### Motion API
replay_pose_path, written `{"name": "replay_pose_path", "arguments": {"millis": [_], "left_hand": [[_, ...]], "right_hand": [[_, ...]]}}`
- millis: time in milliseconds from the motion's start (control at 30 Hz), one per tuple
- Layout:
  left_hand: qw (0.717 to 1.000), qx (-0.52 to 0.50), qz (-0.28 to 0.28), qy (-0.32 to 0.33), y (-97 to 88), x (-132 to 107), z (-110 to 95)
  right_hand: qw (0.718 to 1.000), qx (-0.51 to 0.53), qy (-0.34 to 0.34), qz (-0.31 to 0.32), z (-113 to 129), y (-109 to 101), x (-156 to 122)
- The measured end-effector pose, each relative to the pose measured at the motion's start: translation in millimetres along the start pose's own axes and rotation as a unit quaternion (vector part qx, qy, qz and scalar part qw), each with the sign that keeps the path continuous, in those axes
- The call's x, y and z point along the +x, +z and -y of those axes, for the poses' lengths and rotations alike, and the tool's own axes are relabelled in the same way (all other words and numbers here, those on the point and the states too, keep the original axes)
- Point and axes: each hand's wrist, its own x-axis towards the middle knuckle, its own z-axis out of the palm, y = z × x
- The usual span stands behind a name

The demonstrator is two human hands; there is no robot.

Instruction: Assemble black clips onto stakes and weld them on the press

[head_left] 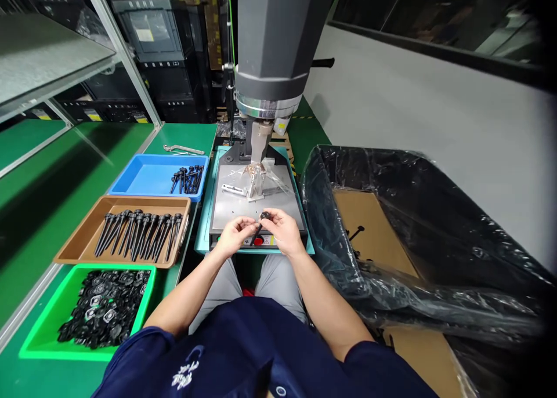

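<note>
My right hand (282, 231) pinches a black rod-like plastic part with a round head (264, 216); its thin stem slants down toward my lap. Close beside it, my left hand (236, 235) has thumb and fingers drawn together at the part's left side. Whatever sits between those left fingertips is too small to make out. Both hands are over the front edge of the machine's metal base plate (230, 212). Behind them, a machine horn (260, 143) points down at a fixture wrapped in clear film (255, 180).
To the left stand a blue tray (143, 174) and a brown tray (82, 230), both with black rod parts, and a green bin (43, 334) of small black pieces. A wrench (185, 149) lies behind. At right is a box lined with black plastic (335, 253). A red button (258, 241) is below my hands.
</note>
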Motion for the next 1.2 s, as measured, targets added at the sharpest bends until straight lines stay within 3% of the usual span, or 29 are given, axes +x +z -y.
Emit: {"name": "replay_pose_path", "arguments": {"millis": [100, 233, 367, 533, 700, 867, 1033, 1200], "left_hand": [[0.988, 0.112, 0.042, 0.095, 1.1, -20, -6], [0.955, 0.245, -0.016, 0.168, -2.0, -25, -7], [0.932, 0.276, -0.024, 0.232, -9.0, -24, -2], [0.931, 0.272, -0.026, 0.243, -13.1, -25, 1], [0.937, 0.261, -0.038, 0.228, -19.1, -28, 2], [0.968, 0.193, -0.045, 0.154, -25.9, -40, 0], [0.994, 0.078, -0.002, 0.08, -26.5, -58, -3], [0.998, 0.046, -0.027, 0.044, -28.3, -70, -6]], "right_hand": [[0.998, -0.035, -0.05, 0.002, 2, 8, -8], [0.979, -0.139, -0.147, 0.011, 4, 21, -21], [0.941, -0.234, -0.243, 0.028, 9, 30, -30], [0.928, -0.242, -0.281, 0.031, 8, 34, -32], [0.931, -0.266, -0.245, 0.05, 5, 34, -30], [0.925, -0.298, -0.18, 0.151, 4, 30, -23], [0.953, -0.215, -0.105, 0.186, -5, 35, -18], [0.977, -0.13, -0.002, 0.171, -21, 47, -20]]}}
